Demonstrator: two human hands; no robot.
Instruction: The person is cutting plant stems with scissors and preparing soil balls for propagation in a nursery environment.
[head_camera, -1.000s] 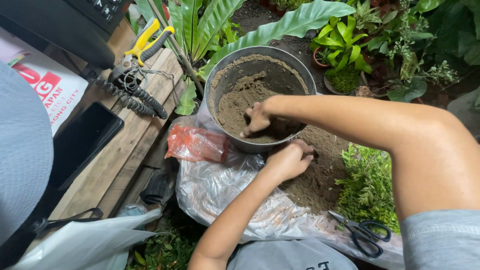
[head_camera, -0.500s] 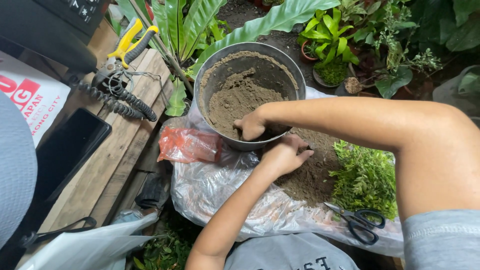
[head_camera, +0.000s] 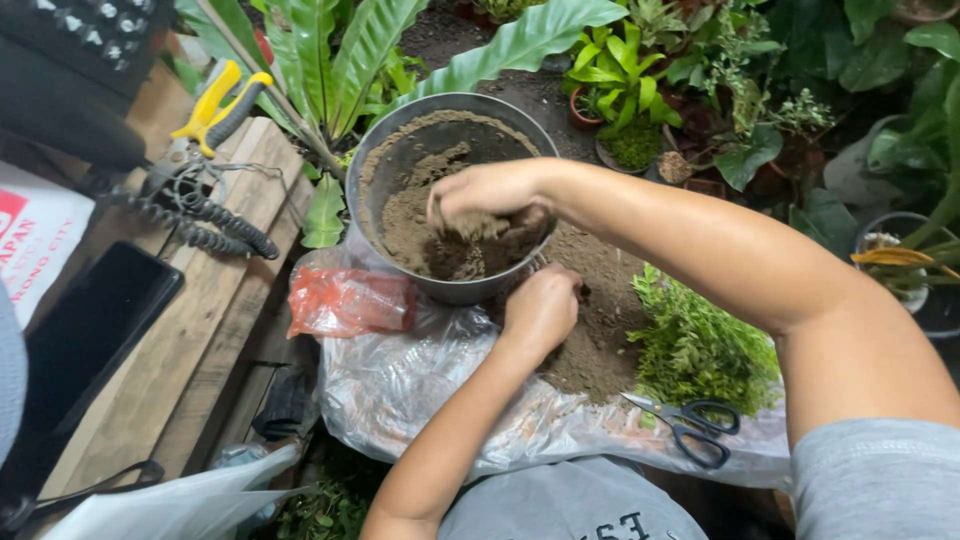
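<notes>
A round grey metal pot (head_camera: 455, 290), partly filled with brown soil, stands on a clear plastic sheet (head_camera: 420, 390). My right hand (head_camera: 485, 195) reaches into the pot from the right, fingers curled around a handful of soil (head_camera: 470, 235) that crumbles down. My left hand (head_camera: 540, 312) comes up from below, closed in a fist. It rests at the pot's near wall, on the edge of a loose soil pile (head_camera: 595, 340) heaped on the sheet. Whether it holds any soil is hidden.
A crumpled orange-red plastic bag (head_camera: 345, 300) lies left of the pot. Black-handled scissors (head_camera: 690, 425) and a small leafy plant (head_camera: 700, 345) lie on the sheet at right. A wooden bench (head_camera: 180, 350) at left carries yellow-handled pruners (head_camera: 215, 105), a coiled black cord (head_camera: 200, 225) and a dark slab (head_camera: 80, 330). Potted plants crowd behind.
My right hand has lifted inside the pot with a handful of soil. My left hand stays by the pot's near side. The view has shifted slightly.
</notes>
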